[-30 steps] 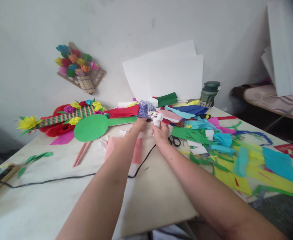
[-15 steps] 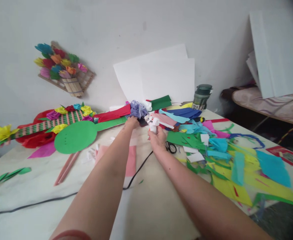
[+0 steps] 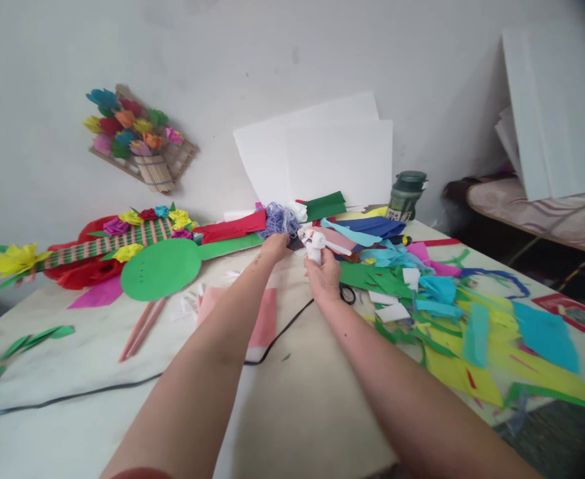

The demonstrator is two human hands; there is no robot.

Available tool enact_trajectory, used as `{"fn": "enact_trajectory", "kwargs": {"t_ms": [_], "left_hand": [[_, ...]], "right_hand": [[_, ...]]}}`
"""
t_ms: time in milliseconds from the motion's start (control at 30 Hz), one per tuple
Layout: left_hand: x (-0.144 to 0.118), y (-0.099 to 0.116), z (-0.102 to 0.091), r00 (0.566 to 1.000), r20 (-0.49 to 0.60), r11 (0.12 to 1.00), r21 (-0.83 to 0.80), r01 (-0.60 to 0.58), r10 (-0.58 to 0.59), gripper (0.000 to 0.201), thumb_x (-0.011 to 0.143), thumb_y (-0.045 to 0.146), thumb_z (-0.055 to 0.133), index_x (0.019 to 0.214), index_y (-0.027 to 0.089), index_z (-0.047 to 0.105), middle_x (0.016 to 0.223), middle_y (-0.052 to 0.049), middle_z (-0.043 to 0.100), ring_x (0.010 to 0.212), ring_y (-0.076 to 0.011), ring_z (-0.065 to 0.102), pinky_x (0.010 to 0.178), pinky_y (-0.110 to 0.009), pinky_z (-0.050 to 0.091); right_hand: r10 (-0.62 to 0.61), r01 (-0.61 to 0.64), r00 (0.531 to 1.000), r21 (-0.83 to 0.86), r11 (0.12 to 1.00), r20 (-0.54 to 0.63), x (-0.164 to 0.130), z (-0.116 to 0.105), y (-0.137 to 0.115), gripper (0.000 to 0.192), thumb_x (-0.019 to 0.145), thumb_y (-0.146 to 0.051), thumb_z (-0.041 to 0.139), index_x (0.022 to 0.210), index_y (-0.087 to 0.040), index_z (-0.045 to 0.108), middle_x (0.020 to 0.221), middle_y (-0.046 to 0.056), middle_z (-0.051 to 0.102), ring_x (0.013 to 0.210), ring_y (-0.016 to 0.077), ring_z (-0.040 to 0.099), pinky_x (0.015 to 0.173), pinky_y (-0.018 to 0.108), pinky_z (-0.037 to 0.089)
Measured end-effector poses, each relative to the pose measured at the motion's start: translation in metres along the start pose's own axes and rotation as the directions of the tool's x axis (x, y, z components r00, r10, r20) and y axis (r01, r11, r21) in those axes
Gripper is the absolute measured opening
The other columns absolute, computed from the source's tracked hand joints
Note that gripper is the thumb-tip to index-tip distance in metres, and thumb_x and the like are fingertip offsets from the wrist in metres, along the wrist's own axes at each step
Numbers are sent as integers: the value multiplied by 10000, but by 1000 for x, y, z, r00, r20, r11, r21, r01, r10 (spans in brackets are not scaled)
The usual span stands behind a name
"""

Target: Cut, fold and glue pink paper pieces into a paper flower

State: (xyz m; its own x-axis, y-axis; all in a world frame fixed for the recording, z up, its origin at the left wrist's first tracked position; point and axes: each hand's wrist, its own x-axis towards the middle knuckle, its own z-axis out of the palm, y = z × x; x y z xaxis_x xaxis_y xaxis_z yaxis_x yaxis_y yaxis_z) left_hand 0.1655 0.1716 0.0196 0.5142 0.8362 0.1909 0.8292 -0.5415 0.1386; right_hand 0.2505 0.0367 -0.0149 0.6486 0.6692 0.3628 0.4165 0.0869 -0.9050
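Observation:
A white glue gun (image 3: 314, 245) is gripped in my right hand (image 3: 325, 274), with the fingers wrapped round its handle. A pale glue stick (image 3: 337, 247) juts from it to the right. Just left of it, my left hand (image 3: 275, 249) reaches to a dark flat object (image 3: 295, 243) in front of a bundle of purple yarn (image 3: 278, 219); the fingertips are mostly hidden. A green paper banjo-like shape (image 3: 161, 269) lies to the left, its neck running up toward my left hand.
Paper scraps (image 3: 496, 326) and black-handled scissors (image 3: 347, 294) lie on the right. A black cord (image 3: 87, 392) crosses the table. Pink paper (image 3: 262, 322) lies partly under my left arm. A green bottle (image 3: 406, 195) and white boards (image 3: 339, 159) stand at the back.
The whole view has shifted slightly, so the things on the table appear a little further right. My left hand stays near the yarn, and my right hand still holds the glue gun.

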Motion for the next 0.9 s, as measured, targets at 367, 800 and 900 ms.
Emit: {"fn": "enact_trajectory", "kwargs": {"t_ms": [367,800,900], "left_hand": [[4,-9,0,995,-40,996,25,91,-90,373,768,428,599,1079,223,614,1062,-107,655,964,-251,611,798,-313,449],[-51,-43,-53,950,-1,898,-325,295,-312,180,734,259,544,631,170,661,678,-60,699,696,-170,655,655,-244,480],[-75,-45,-56,942,-24,882,-359,306,-336,198,746,279,515,672,171,665,694,-56,707,715,-167,659,631,-234,476]], "right_hand": [[49,-1,990,-336,942,135,0,-10,-15,459,731,-250,499,1176,-172,579,1007,108,669,919,261,605,774,348,454],[-164,488,847,-617,617,506,-10,-11,-12,484,826,-225,540,1307,-251,497,1084,96,649,980,233,576,851,356,388],[-208,553,810,-596,583,548,-8,-13,-10,442,840,-251,542,1281,-272,525,1065,80,656,978,224,569,844,348,389]]}}
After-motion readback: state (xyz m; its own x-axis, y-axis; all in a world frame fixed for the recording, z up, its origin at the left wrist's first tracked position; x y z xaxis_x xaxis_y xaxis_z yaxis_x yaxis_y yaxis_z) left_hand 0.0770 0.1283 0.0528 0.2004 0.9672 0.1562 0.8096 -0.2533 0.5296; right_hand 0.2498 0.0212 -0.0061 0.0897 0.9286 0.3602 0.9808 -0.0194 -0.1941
